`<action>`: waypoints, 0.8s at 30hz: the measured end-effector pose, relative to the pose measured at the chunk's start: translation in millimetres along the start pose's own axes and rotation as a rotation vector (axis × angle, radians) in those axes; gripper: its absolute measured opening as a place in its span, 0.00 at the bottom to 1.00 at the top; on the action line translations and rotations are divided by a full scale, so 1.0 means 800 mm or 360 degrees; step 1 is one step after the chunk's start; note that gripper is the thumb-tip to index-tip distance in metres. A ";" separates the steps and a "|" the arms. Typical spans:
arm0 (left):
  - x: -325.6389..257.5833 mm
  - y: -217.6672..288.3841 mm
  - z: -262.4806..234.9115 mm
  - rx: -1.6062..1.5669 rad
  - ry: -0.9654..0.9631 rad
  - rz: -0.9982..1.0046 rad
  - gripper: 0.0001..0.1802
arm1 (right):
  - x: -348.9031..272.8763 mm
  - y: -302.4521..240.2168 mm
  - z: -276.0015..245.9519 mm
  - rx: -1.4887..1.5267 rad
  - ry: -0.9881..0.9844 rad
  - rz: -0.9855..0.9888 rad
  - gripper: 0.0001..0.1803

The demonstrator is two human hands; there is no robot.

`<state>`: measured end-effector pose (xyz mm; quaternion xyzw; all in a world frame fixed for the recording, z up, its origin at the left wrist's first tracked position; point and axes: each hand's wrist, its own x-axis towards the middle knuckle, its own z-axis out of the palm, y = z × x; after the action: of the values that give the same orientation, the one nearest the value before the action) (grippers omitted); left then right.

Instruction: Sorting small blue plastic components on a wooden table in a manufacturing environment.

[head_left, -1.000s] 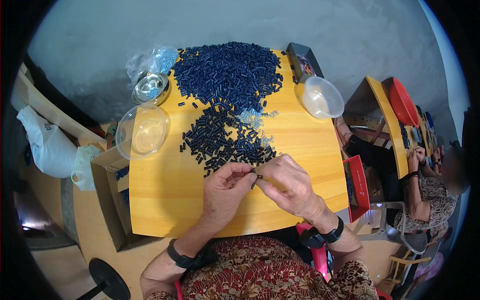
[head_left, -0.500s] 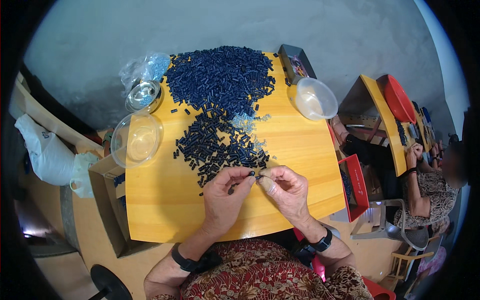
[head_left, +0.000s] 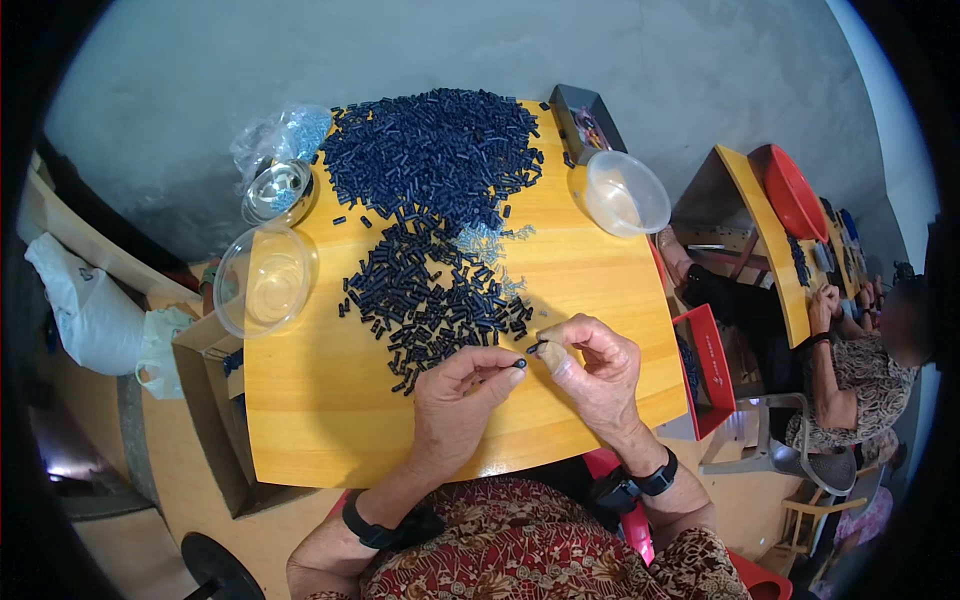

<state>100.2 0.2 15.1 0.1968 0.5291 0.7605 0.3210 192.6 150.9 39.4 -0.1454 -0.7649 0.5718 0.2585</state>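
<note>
My left hand (head_left: 460,395) pinches a small dark blue cylindrical piece (head_left: 520,364), its round end showing, between thumb and forefinger. Close to it on the right, my right hand (head_left: 600,375) is closed on another small dark piece (head_left: 536,347); a tan covering wraps one of its fingertips. A narrow gap separates the two pieces. Just beyond my hands lies a loose spread of short dark cylinders (head_left: 400,300), joined to a large heap of them (head_left: 430,150) at the far side of the table. Small silvery metal parts (head_left: 485,243) lie among them.
Clear plastic bowls (head_left: 265,280) stand at the table's left edge beside a bag of silvery parts (head_left: 300,130). A white tub (head_left: 627,195) and grey tray (head_left: 588,125) are at far right. Cardboard box (head_left: 205,400) and red bin (head_left: 708,365) flank the yellow table (head_left: 600,290). A co-worker sits right.
My hands have drawn apart: the right one shifted right with its piece, the left slightly right and nearer me. The view has shifted a little.
</note>
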 end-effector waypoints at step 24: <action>-0.002 0.000 0.003 -0.0147 0.0018 -0.0068 0.09 | 0.002 -0.011 -0.003 -0.0243 -0.0054 -0.0260 0.06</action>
<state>102.7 0.7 16.3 0.1661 0.4994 0.7782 0.3427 193.1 150.9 48.3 -0.0922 -0.8197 0.4913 0.2796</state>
